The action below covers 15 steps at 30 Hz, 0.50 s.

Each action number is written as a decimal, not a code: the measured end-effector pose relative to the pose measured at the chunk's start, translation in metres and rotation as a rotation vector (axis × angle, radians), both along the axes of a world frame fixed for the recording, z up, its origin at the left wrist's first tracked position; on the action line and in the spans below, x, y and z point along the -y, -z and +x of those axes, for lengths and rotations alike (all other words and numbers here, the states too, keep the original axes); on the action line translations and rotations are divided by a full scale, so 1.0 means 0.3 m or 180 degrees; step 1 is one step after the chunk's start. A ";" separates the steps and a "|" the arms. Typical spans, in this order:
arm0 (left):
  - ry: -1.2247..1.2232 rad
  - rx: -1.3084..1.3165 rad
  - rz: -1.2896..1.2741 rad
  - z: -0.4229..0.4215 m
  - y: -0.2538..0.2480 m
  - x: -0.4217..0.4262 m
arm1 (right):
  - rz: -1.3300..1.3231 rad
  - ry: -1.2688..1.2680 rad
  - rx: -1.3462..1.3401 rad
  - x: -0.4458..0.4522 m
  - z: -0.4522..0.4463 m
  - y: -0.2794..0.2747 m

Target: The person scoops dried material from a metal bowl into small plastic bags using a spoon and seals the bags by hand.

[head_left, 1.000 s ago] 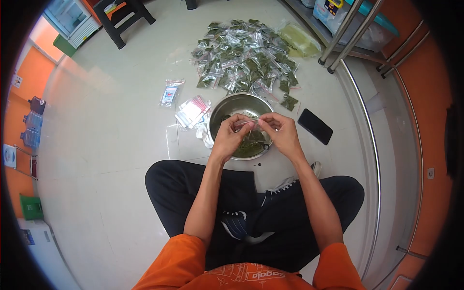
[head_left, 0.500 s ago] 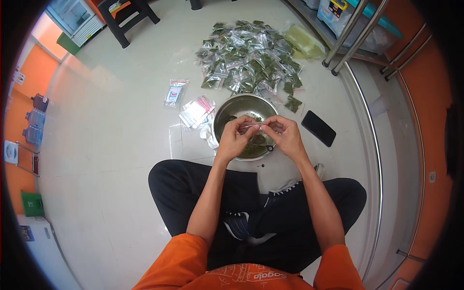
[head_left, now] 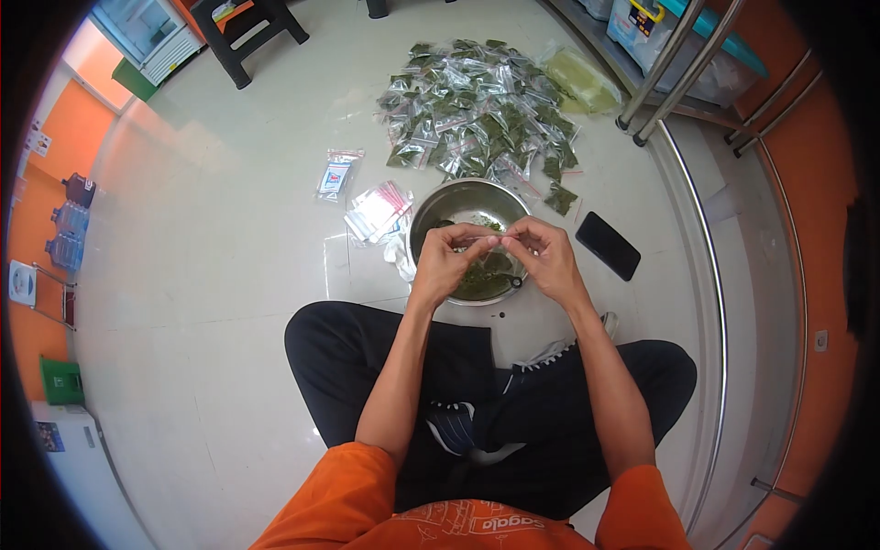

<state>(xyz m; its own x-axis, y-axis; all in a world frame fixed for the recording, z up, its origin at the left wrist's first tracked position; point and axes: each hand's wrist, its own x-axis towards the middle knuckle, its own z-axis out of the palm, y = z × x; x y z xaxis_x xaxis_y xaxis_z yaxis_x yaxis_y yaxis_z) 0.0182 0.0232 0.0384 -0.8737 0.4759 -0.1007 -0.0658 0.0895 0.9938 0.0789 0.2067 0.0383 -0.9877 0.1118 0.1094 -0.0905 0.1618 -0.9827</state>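
Both hands meet above a steel bowl (head_left: 469, 194) on the floor. My left hand (head_left: 447, 263) and my right hand (head_left: 548, 260) pinch the top edge of a small clear zip bag (head_left: 500, 260), their fingertips almost touching. Most of the bag is hard to make out against the bowl. Green crumbly stuff and the dark looped handle of a utensil (head_left: 516, 282) show inside the bowl. Just beyond it lies a large heap of small zip bags (head_left: 477, 115) filled with green flakes.
Left of the bowl lie unfilled zip bags (head_left: 378, 211), a packet (head_left: 339, 172) and a crumpled white tissue (head_left: 396, 254). A black phone (head_left: 608, 246) lies to the right. A larger bag of yellow-green stuff (head_left: 582, 81) rests beside a metal rack (head_left: 674, 69).
My fingertips have drawn closer together along the bag's top edge. The view has shifted slightly; the bowl and the heap stay in place.
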 end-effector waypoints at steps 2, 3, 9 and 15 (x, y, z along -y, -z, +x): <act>-0.0111 0.0229 0.0774 -0.002 0.036 -0.012 | -0.0110 0.0103 -0.0070 -0.008 0.001 0.011; -0.0159 0.0221 0.0774 -0.004 0.048 -0.012 | -0.0113 0.0055 -0.0071 -0.014 0.002 0.012; -0.0106 -0.0381 0.0001 -0.011 0.008 0.018 | -0.0267 -0.0040 0.0271 0.002 0.003 -0.009; 0.0001 -0.0032 0.0339 -0.020 0.025 0.028 | -0.0425 -0.0155 0.0284 -0.031 0.004 -0.005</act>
<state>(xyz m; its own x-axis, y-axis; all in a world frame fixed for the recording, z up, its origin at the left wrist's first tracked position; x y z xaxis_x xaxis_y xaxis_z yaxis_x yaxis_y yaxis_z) 0.0121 0.0148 0.0308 -0.8742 0.4838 -0.0408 -0.0559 -0.0167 0.9983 0.0802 0.2158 0.0399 -0.9974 0.0713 0.0083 -0.0064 0.0269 -0.9996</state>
